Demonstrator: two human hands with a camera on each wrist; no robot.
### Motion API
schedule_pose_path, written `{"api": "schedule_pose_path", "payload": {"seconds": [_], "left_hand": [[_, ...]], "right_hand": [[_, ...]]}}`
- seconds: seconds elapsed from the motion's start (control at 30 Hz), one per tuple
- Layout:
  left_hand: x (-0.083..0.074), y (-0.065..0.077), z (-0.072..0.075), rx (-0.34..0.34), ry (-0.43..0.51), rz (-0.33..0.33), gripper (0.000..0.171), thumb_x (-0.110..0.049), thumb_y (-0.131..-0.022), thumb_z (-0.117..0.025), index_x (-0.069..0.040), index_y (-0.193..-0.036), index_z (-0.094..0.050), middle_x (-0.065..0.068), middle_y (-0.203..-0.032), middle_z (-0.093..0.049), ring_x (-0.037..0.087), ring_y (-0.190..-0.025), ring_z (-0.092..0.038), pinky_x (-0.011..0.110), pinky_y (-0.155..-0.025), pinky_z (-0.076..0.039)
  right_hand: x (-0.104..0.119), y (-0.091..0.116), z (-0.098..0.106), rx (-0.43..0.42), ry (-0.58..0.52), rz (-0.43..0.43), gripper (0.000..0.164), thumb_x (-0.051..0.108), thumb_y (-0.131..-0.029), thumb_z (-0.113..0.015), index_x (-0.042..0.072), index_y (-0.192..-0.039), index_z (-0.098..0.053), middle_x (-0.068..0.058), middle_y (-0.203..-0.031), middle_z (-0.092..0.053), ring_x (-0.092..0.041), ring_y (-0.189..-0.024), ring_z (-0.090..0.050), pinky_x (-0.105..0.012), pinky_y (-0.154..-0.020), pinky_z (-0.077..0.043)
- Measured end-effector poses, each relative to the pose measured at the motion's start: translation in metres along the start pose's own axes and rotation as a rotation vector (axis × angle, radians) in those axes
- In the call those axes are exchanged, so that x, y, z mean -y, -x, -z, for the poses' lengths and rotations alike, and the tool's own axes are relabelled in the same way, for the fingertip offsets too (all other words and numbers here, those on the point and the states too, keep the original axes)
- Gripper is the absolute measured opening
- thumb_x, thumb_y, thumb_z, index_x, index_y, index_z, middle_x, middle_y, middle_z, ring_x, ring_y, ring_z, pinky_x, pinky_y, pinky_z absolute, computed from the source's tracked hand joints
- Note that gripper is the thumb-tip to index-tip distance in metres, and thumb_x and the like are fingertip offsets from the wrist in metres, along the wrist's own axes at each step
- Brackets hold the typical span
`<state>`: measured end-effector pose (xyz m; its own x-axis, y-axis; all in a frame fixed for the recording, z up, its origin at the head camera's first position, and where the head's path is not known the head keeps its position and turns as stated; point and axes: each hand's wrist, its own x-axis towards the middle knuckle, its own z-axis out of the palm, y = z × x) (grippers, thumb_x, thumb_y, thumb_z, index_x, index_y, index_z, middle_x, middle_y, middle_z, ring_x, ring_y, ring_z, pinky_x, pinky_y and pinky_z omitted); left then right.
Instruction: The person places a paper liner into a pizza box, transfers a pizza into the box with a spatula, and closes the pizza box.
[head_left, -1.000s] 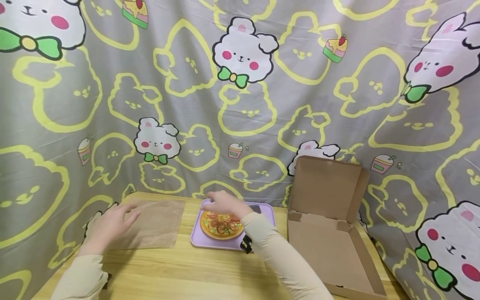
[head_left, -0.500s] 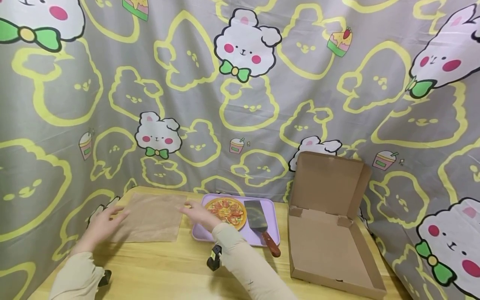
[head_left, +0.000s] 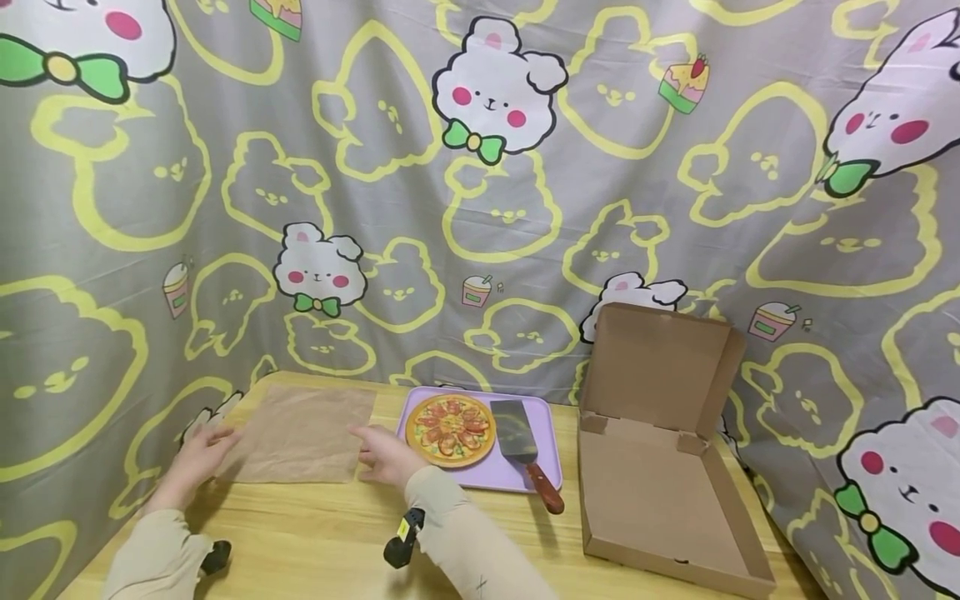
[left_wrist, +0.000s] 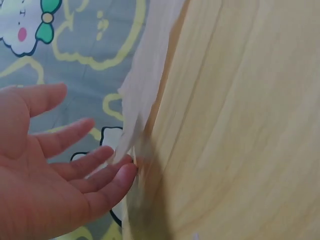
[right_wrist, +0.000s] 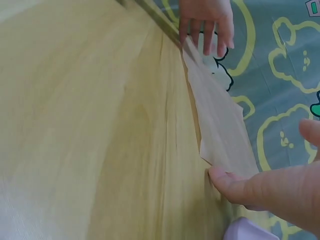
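Note:
A sheet of brown paper (head_left: 307,433) lies flat at the back left of the wooden table. My left hand (head_left: 191,462) is at its left edge, fingers loosely spread; in the left wrist view the fingertips (left_wrist: 125,172) are close to the paper's edge, and contact is unclear. At the sheet's near right edge is my right hand (head_left: 390,458). In the right wrist view its fingertip (right_wrist: 218,174) is beside the paper's corner, while the thumb (right_wrist: 310,131) stands apart. Neither hand visibly grips the sheet.
Right of the paper stands a purple tray (head_left: 491,477) bearing a pizza (head_left: 450,431) and a pizza server (head_left: 516,433), whose wooden handle overhangs the near rim. Farther right is an open cardboard pizza box (head_left: 652,492). A patterned curtain (head_left: 405,208) hangs behind the table.
My right hand has moved left from above the pizza to the paper's right edge, uncovering the pizza and server. The left hand has lowered slightly at the left edge.

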<state>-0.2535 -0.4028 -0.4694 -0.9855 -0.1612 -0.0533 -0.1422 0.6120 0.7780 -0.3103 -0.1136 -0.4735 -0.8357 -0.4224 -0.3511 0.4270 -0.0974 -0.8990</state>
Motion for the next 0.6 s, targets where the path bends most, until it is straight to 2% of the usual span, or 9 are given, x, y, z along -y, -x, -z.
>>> {"api": "schedule_pose_path", "payload": {"seconds": [0.07,0.13,0.23,0.27,0.33,0.37,0.43,0.5,0.6], "left_hand": [[0.0009,0.0006,0.0006,0.013,0.057,0.046,0.072,-0.042,-0.104,-0.033,0.017,-0.144,-0.022,0.032,-0.152,0.025,0.059,-0.141,0.005,0.048,-0.100,-0.047],[0.0029,0.0018,0.0005,0.014,0.116,0.082,0.071,-0.038,-0.104,-0.034,0.017,-0.145,-0.019,0.025,-0.152,0.028,0.056,-0.142,0.003,0.030,-0.082,-0.053],[0.0051,0.0032,-0.0005,-0.003,0.199,0.114,0.066,-0.025,-0.102,-0.040,0.020,-0.144,-0.017,0.023,-0.155,0.023,0.030,-0.133,-0.046,0.017,-0.071,-0.053],[0.0060,0.0037,-0.0014,-0.014,0.221,0.116,0.065,-0.020,-0.101,-0.042,0.022,-0.143,-0.017,0.027,-0.157,0.015,0.020,-0.119,-0.058,0.017,-0.070,-0.054],[0.0077,0.0042,-0.0032,-0.030,0.264,0.117,0.063,-0.009,-0.096,-0.046,0.025,-0.141,-0.018,0.035,-0.156,-0.008,0.003,-0.087,-0.063,0.018,-0.069,-0.056],[0.0081,0.0045,-0.0037,-0.037,0.286,0.118,0.062,-0.004,-0.094,-0.047,0.026,-0.140,-0.018,0.041,-0.147,-0.026,-0.002,-0.075,-0.059,0.020,-0.069,-0.058],[0.0091,0.0051,-0.0047,-0.045,0.333,0.122,0.060,0.001,-0.092,-0.047,0.028,-0.138,-0.019,0.039,-0.114,-0.054,0.001,-0.069,-0.061,0.021,-0.067,-0.059],[0.0093,0.0060,-0.0052,-0.046,0.372,0.133,0.059,0.004,-0.092,-0.047,0.030,-0.136,-0.019,0.021,-0.088,-0.062,0.003,-0.067,-0.061,0.021,-0.065,-0.059],[0.0083,0.0071,-0.0053,-0.036,0.425,0.149,0.059,0.007,-0.090,-0.045,0.031,-0.136,-0.017,0.002,-0.079,-0.060,0.004,-0.064,-0.063,0.020,-0.064,-0.058]], "right_hand": [[-0.0013,0.0001,-0.0025,-0.017,-0.037,-0.007,0.080,0.030,-0.093,-0.063,-0.003,-0.151,-0.020,-0.039,-0.151,-0.020,-0.052,-0.141,-0.024,-0.070,-0.111,-0.027],[-0.0023,0.0008,-0.0048,-0.032,-0.063,-0.009,0.079,0.029,-0.093,-0.063,-0.004,-0.151,-0.021,-0.040,-0.150,-0.021,-0.054,-0.140,-0.023,-0.070,-0.110,-0.027],[-0.0042,0.0018,-0.0060,-0.064,-0.112,-0.019,0.077,0.027,-0.091,-0.065,-0.004,-0.150,-0.024,-0.040,-0.148,-0.026,-0.053,-0.139,-0.028,-0.068,-0.110,-0.030],[-0.0050,0.0019,-0.0059,-0.074,-0.132,-0.022,0.077,0.025,-0.090,-0.066,-0.004,-0.149,-0.025,-0.040,-0.147,-0.028,-0.053,-0.138,-0.029,-0.067,-0.110,-0.031],[-0.0067,0.0017,-0.0053,-0.091,-0.169,-0.029,0.075,0.023,-0.089,-0.067,-0.004,-0.148,-0.028,-0.040,-0.145,-0.032,-0.052,-0.136,-0.033,-0.064,-0.110,-0.034],[-0.0075,0.0015,-0.0048,-0.098,-0.188,-0.032,0.075,0.021,-0.088,-0.067,-0.004,-0.147,-0.028,-0.039,-0.144,-0.033,-0.052,-0.135,-0.034,-0.063,-0.110,-0.035],[-0.0087,0.0010,-0.0041,-0.104,-0.217,-0.039,0.073,0.019,-0.087,-0.067,-0.004,-0.146,-0.030,-0.039,-0.141,-0.036,-0.052,-0.134,-0.036,-0.060,-0.110,-0.037],[-0.0095,0.0006,-0.0039,-0.104,-0.227,-0.042,0.071,0.017,-0.088,-0.066,-0.004,-0.145,-0.030,-0.038,-0.139,-0.039,-0.051,-0.133,-0.038,-0.058,-0.110,-0.038],[-0.0105,0.0007,-0.0043,-0.101,-0.229,-0.043,0.069,0.016,-0.088,-0.066,-0.003,-0.144,-0.031,-0.037,-0.137,-0.041,-0.050,-0.131,-0.040,-0.056,-0.110,-0.038]]}}
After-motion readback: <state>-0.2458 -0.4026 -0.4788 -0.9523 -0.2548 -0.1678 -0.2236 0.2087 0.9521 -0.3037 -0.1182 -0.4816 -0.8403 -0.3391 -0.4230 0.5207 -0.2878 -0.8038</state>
